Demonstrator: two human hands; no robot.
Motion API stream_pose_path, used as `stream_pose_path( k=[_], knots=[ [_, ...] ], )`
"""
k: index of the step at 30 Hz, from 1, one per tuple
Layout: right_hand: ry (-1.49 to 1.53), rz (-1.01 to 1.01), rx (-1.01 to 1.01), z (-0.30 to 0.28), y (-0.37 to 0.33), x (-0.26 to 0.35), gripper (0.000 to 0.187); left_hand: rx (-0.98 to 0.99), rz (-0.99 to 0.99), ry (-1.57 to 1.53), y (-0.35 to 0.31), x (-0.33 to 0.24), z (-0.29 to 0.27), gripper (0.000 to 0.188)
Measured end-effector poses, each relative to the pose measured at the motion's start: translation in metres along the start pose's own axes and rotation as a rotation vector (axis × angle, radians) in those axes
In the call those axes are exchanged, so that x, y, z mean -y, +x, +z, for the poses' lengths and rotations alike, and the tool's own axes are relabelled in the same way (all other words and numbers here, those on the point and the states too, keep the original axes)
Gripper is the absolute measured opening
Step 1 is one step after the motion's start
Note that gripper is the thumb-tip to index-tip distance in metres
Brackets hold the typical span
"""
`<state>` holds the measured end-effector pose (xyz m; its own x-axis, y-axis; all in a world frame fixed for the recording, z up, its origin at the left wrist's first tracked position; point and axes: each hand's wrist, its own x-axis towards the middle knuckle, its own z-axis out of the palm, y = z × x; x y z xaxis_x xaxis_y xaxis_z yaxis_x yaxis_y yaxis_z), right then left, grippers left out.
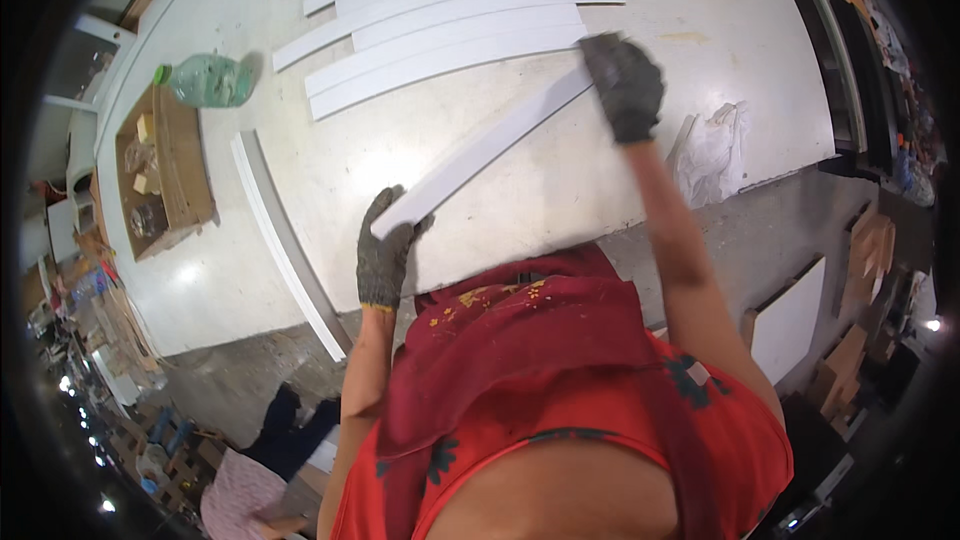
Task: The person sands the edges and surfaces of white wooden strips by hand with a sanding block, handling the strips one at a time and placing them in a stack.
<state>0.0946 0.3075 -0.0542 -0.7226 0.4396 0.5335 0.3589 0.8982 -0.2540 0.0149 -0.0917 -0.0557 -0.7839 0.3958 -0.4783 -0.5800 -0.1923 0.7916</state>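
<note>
A long flat white strip [490, 148] slants over the pale worktable, its near end lower left and its far end upper right. My left hand [384, 252], in a dark grey knitted glove, is closed around the near end. At the far end my right hand [626, 88], gloved alike and slightly blurred, is closed over the strip; whether anything else lies under those fingers is hidden. Beyond the strip, several similar white strips [450, 15] lie side by side with staggered ends.
To the left, narrow white strips [285, 245] overhang the near edge of the table [480, 230]. A cardboard box [190, 175] with small blocks and a green-capped plastic bottle [212, 80] stand farther left. Crumpled white plastic [712, 152] lies at right. Another person [245, 490] is at lower left.
</note>
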Motion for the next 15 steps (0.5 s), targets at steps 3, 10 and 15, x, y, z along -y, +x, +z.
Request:
stream_pose_path(
  k=[3,10,15],
  knots=[
    [0.126,-0.236,0.200,-0.019,-0.028,0.120,0.025,0.045,0.045,0.267,-0.018,-0.013,0.004,0.057],
    [0.113,-0.279,0.235,-0.005,-0.020,0.089,0.030,0.038,-0.058,0.463,-0.028,-0.004,-0.032,0.044],
    [-0.262,0.102,0.150,0.002,0.017,-0.087,0.031,0.088,-0.089,0.351,-0.015,0.004,-0.023,0.043]
  ],
)
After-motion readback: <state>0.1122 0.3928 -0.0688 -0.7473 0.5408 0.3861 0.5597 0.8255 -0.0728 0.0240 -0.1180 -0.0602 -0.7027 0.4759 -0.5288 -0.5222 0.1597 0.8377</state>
